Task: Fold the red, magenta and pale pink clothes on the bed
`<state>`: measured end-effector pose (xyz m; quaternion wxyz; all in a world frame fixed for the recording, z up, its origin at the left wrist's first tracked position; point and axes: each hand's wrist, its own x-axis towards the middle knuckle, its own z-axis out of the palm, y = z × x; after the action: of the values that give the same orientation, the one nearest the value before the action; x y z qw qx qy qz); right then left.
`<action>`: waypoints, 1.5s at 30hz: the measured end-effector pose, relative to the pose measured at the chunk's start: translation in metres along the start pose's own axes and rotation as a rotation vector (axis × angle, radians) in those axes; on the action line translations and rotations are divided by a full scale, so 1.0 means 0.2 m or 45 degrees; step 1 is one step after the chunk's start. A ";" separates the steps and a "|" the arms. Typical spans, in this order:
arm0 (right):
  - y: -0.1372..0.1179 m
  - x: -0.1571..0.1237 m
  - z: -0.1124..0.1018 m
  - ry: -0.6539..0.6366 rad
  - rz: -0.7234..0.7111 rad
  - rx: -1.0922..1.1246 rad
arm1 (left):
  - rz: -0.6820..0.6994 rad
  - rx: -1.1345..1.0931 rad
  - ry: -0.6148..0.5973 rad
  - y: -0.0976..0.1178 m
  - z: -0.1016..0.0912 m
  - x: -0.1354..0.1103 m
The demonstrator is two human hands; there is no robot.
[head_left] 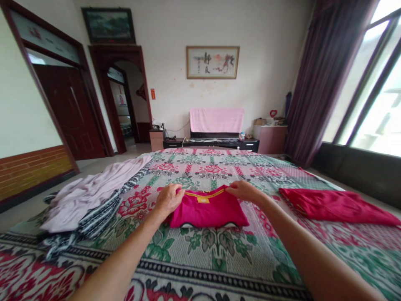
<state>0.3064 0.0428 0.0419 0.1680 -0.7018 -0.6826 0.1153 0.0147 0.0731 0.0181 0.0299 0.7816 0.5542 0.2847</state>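
Note:
A folded magenta garment (208,211) with a yellow collar band lies on the floral bedspread (200,259) in front of me. My left hand (169,197) is closed on its far left corner by the collar. At the far right corner, my right hand (244,191) pinches the collar edge. Both forearms reach forward over the bed.
A heap of pale lilac and black-and-white patterned clothes (90,200) lies on the bed's left side. A red folded cloth (335,205) lies at the right. Beyond the bed stand a low dark cabinet (216,143) with a pink towel, doorways at left, and a curtained window at right.

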 end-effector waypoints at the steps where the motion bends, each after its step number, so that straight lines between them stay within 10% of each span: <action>1: 0.01 0.00 0.01 -0.033 0.022 0.024 | -0.036 0.006 -0.002 0.00 0.00 0.00; 28: 0.04 0.00 0.07 0.188 0.064 0.028 | -0.312 -0.125 -0.031 -0.09 -0.02 0.03; 45: 0.12 0.00 0.19 0.372 -0.084 -0.103 | 0.000 0.133 0.029 -0.16 0.09 0.01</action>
<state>0.3142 0.0445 -0.0024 0.2411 -0.6946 -0.6775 -0.0212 -0.0039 0.0919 -0.0084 -0.0170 0.7788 0.5686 0.2642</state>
